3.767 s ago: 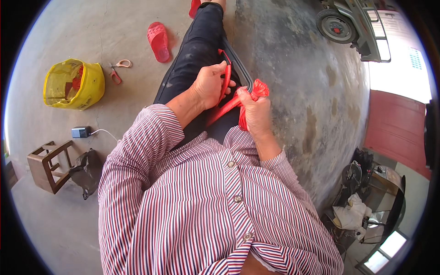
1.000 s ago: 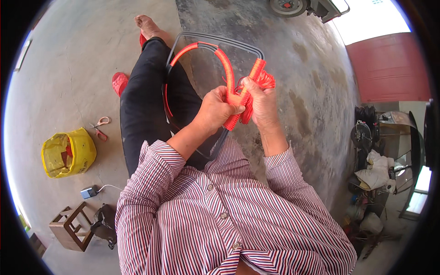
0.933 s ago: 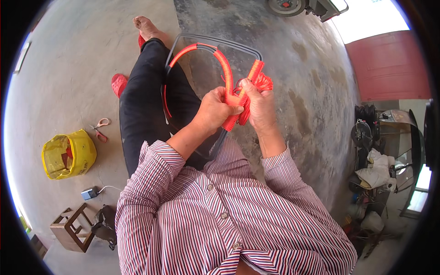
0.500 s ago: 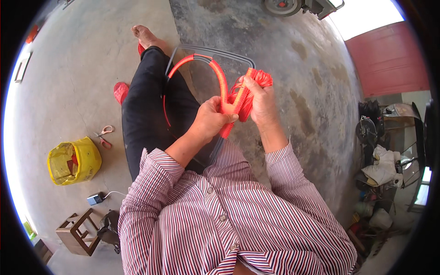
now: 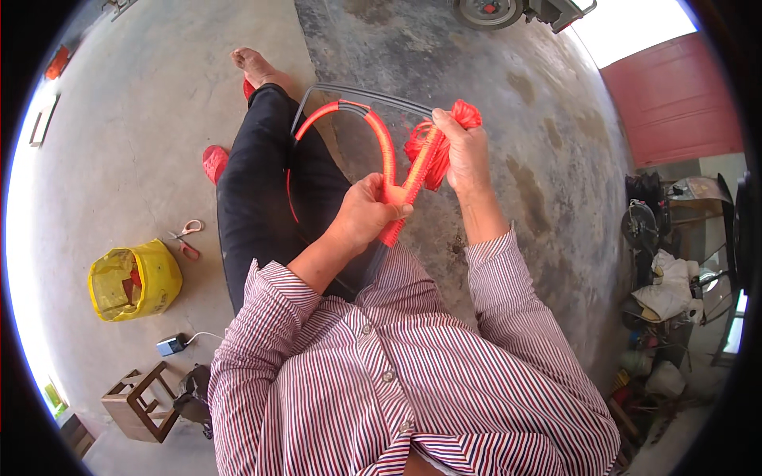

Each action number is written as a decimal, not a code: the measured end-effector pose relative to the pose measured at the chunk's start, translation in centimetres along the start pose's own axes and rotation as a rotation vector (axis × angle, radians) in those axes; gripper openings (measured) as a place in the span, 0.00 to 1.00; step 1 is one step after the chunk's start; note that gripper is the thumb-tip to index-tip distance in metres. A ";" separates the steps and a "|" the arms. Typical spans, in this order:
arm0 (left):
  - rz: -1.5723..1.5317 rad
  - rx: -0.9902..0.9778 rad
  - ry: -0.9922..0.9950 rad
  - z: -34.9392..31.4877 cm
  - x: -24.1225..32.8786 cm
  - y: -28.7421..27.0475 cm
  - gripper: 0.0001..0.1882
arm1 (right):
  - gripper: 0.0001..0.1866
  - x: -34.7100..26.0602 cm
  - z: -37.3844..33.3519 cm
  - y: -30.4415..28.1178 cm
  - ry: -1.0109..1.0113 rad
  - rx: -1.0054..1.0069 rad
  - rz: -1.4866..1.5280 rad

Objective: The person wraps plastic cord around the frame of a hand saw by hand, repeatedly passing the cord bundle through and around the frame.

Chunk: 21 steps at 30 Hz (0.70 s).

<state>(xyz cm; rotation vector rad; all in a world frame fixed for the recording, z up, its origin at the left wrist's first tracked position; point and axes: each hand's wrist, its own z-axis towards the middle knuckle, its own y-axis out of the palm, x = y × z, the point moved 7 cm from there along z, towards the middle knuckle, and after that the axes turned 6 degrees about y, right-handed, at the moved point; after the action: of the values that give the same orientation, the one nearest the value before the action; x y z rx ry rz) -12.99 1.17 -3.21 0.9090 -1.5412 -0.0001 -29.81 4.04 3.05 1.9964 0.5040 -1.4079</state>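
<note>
Head view: the left hand (image 5: pixel 369 210) clasps the red-wrapped frame (image 5: pixel 385 147) at its fork, while beyond that grip the right hand (image 5: pixel 467 151) holds it and, seemingly, the red cord bundle (image 5: pixel 437 170).

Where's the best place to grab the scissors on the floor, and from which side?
Probably by the two handle loops, from above on the leg side. The scissors lie flat with handles spread, loops toward the dark-trousered leg, blades pointing away to the left. The left hand is nearer, but it grips the red-wrapped frame.
</note>
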 end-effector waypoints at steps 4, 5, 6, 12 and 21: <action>-0.024 0.041 -0.029 0.0 0.3 -0.5 0.18 | 0.10 0.1 -0.6 0.4 -0.024 0.009 -0.128; -0.006 0.036 -0.036 -0.2 0.3 -0.5 0.18 | 0.10 0.3 -1.0 0.3 -0.053 0.033 -0.117; -0.007 0.037 -0.040 -0.3 0.2 -0.5 0.18 | 0.10 0.8 -1.2 0.2 -0.049 0.035 -0.118; 0.046 0.036 -0.063 -0.2 0.3 -0.9 0.18 | 0.10 2.0 -2.6 0.2 -0.085 0.075 -0.126; 0.291 -0.083 0.000 -1.8 0.1 -2.1 0.18 | 0.06 1.5 -3.0 -0.3 -0.027 -0.184 -0.018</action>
<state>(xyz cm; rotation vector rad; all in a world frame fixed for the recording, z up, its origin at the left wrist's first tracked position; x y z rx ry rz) -10.38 0.54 -3.82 0.6130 -1.6493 0.1440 -27.46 6.26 2.22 1.8285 0.6183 -1.3460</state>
